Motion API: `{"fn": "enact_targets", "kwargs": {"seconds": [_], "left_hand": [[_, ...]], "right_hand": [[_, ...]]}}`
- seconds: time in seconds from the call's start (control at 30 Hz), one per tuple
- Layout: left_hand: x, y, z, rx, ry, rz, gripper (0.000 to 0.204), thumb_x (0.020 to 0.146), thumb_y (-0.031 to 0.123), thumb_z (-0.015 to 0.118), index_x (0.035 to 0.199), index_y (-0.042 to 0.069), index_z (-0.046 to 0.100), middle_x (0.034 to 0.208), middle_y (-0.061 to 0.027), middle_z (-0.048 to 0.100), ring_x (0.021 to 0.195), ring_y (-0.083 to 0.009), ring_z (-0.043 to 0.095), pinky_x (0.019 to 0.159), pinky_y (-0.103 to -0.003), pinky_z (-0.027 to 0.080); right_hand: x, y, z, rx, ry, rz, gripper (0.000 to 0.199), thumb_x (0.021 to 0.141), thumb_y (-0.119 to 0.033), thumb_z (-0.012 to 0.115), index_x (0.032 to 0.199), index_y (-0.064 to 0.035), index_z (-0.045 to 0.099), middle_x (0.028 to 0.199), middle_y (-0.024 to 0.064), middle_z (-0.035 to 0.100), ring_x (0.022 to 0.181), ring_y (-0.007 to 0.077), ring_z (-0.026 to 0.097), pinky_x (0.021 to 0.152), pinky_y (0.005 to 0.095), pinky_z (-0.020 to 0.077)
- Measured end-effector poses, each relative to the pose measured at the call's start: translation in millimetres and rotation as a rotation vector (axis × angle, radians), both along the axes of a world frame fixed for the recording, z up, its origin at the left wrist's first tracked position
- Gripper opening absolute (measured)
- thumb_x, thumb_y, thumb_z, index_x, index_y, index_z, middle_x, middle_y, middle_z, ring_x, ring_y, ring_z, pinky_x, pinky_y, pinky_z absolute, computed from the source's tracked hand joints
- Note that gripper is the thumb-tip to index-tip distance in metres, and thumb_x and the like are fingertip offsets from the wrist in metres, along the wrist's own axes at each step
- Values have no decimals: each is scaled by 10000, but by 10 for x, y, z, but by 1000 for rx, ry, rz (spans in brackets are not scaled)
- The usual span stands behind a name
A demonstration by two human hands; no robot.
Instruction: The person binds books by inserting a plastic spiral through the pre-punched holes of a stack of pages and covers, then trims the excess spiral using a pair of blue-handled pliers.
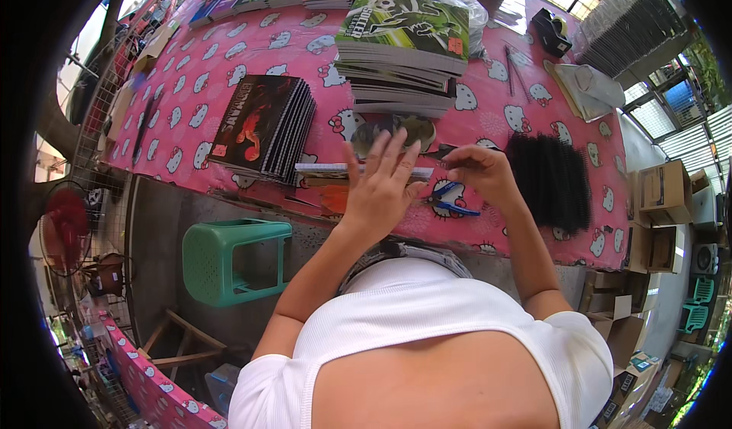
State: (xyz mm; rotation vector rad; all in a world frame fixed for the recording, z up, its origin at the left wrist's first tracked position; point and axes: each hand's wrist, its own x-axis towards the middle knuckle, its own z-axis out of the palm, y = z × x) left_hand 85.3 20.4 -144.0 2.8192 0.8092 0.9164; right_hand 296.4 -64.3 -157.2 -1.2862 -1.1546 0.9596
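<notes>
My left hand (379, 185) lies with its fingers spread over a narrow stack of bound paper (320, 170), whose white page edge faces me. An orange patch (334, 199) shows just below that paper. My right hand (486, 173) is to the right of it, its fingers curled and pinched together near a small dark object (436, 153). What sits between those fingertips is too small to make out. Pliers with blue handles (454, 206) rest on the table below the right hand. Right of that hand is a heap of black binding coils (547, 185).
A pink patterned cloth (488, 120) covers the table. Dark-covered notebooks (259, 124) are stacked at left, green-covered notebooks (404, 28) behind my hands. A tape dispenser (550, 32) stands at the far right. A green plastic stool (229, 261) is near the table's front edge.
</notes>
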Motion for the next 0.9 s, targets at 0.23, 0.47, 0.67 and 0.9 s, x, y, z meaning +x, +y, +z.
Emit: {"fn": "enact_targets", "kwargs": {"seconds": [0.23, 0.47, 0.67, 0.9], "left_hand": [[49, 159, -175, -285, -243, -145, 266, 795, 231, 681, 1026, 99, 673, 966, -56, 663, 950, -237, 597, 965, -429, 341], [27, 92, -105, -173, -280, -24, 151, 724, 201, 744, 852, 121, 737, 838, -4, 667, 831, -188, 601, 921, -405, 336], [-68, 53, -196, -224, -310, -94, 167, 697, 190, 758, 856, 143, 743, 846, 15, 668, 838, -168, 602, 938, -400, 327], [-224, -64, -351, -65, -395, -168, 216, 622, 156, 800, 830, 146, 742, 870, 12, 664, 842, -172, 607, 971, -402, 334]], "right_hand": [[-36, -113, 119, -274, -84, 284, 774, 726, 35, 718, 1409, -83, 374, 800, 59, 652, 748, 88, 601, 711, 259, 492], [-138, -86, 83, -191, 12, 223, 696, 749, 42, 699, 1378, -66, 421, 826, 79, 651, 777, 97, 618, 732, 244, 495], [-138, 12, 33, 15, -184, 33, 207, 759, 2, 719, 964, -25, 715, 838, 30, 647, 787, 88, 584, 674, 232, 466], [-181, 41, 118, 3, -338, 250, 200, 720, -55, 754, 917, -49, 724, 801, 57, 636, 724, 134, 608, 638, 255, 474]]}}
